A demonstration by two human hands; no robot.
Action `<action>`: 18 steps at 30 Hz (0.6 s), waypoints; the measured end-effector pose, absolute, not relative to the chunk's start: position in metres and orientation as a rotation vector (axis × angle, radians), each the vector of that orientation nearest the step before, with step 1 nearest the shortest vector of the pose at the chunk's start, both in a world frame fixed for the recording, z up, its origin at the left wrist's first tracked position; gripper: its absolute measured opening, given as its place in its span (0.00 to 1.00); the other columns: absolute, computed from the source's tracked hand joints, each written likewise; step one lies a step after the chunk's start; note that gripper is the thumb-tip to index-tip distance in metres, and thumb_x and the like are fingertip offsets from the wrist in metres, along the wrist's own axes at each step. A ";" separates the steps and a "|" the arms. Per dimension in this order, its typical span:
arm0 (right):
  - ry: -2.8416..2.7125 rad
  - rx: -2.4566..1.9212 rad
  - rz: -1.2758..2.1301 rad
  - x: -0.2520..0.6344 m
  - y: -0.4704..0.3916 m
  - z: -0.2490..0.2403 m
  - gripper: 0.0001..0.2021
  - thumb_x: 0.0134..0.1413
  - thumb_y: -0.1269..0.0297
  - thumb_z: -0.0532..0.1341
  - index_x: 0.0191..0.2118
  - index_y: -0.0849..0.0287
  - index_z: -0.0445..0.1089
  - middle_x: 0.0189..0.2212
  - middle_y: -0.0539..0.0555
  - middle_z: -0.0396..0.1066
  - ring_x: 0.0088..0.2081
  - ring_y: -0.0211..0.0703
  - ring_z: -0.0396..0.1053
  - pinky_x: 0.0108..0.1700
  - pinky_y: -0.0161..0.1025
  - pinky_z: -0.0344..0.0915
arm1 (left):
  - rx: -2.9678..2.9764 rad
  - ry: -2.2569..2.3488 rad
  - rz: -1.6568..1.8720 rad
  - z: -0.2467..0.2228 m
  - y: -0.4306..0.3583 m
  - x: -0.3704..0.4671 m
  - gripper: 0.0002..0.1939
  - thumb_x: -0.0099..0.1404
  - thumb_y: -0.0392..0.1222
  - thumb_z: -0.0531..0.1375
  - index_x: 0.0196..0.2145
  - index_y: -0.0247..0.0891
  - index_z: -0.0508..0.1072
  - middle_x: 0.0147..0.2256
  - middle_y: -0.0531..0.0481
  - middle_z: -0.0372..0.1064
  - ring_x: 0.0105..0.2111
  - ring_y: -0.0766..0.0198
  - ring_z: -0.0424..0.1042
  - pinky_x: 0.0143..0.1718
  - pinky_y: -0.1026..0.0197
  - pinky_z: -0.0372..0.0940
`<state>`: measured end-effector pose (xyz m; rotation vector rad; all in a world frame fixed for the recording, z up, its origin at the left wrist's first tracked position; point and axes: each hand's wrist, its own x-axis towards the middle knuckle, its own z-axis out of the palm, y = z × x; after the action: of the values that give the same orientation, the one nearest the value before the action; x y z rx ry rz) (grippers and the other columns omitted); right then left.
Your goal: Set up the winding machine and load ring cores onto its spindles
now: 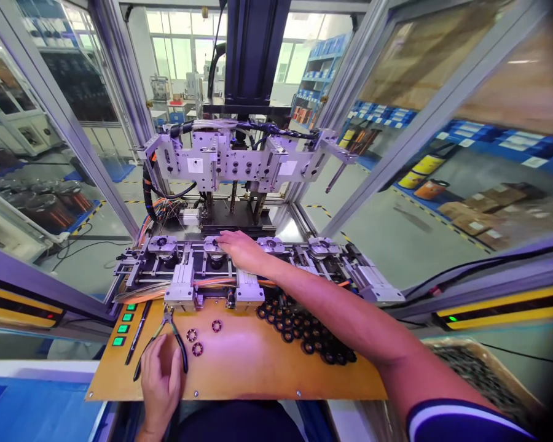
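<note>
Right hand (240,248) stretched forward over the machine, fingers loosely curled, tips on the second fixture (215,245) from the left in a row of four round ones; cannot tell whether anything pinched between the fingertips, hidden from above. First fixture (163,244) well to the left of that hand, third (271,244) just to its right, fourth (321,245) further right. Rails and orange cables (212,282) just below the wrist, nearer the body. Grey tool head (239,161) hanging above and beyond the fingers.

Left hand (160,377) resting flat on the board (258,368), fingers relaxed and apart, gripping nothing; pliers (172,334) lying just past the fingertips, handles touching or nearly touching them, jaws pointing away toward the machine. Three small copper-wound rings (198,335) loose on the board just right of the pliers, apart from one another. Black pen-like tool (137,333) left of the hand, beside green lit buttons (122,318).

Heap of dark rings (304,334) under and beside the right forearm, well to the right of the left hand. Basket (477,368) of more dark parts beyond the right elbow.
</note>
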<state>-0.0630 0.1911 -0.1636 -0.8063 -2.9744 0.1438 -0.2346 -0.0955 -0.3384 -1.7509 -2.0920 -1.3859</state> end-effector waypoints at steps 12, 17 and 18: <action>-2.469 -1.105 0.077 0.106 0.006 -0.212 0.08 0.61 0.72 0.57 0.43 0.65 0.72 0.38 0.60 0.72 0.39 0.46 0.69 0.41 0.47 0.70 | -2.029 -2.019 -1.555 -0.278 -0.105 -0.223 0.07 0.70 0.31 0.54 0.43 0.34 0.72 0.36 0.49 0.70 0.36 0.72 0.70 0.44 0.70 0.63; -2.464 -1.225 0.054 0.128 -0.006 -0.280 0.11 0.56 0.77 0.56 0.42 0.70 0.74 0.55 0.68 0.64 0.55 0.64 0.62 0.49 0.61 0.67 | -2.308 -2.021 -1.655 -0.252 -0.089 -0.200 0.06 0.66 0.38 0.63 0.31 0.34 0.71 0.27 0.54 0.66 0.25 0.74 0.66 0.31 0.72 0.61; -2.455 -1.229 0.047 0.126 -0.007 -0.281 0.11 0.57 0.78 0.55 0.41 0.69 0.74 0.55 0.68 0.64 0.56 0.64 0.61 0.50 0.62 0.66 | -2.384 -2.020 -1.656 -0.249 -0.085 -0.195 0.07 0.66 0.38 0.63 0.30 0.34 0.71 0.27 0.55 0.66 0.25 0.74 0.66 0.32 0.73 0.62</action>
<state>0.1256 -0.0074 -0.2810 -1.2291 -2.4545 0.0474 -0.1948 -0.0847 -0.2487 -2.3845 -2.0195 -1.6564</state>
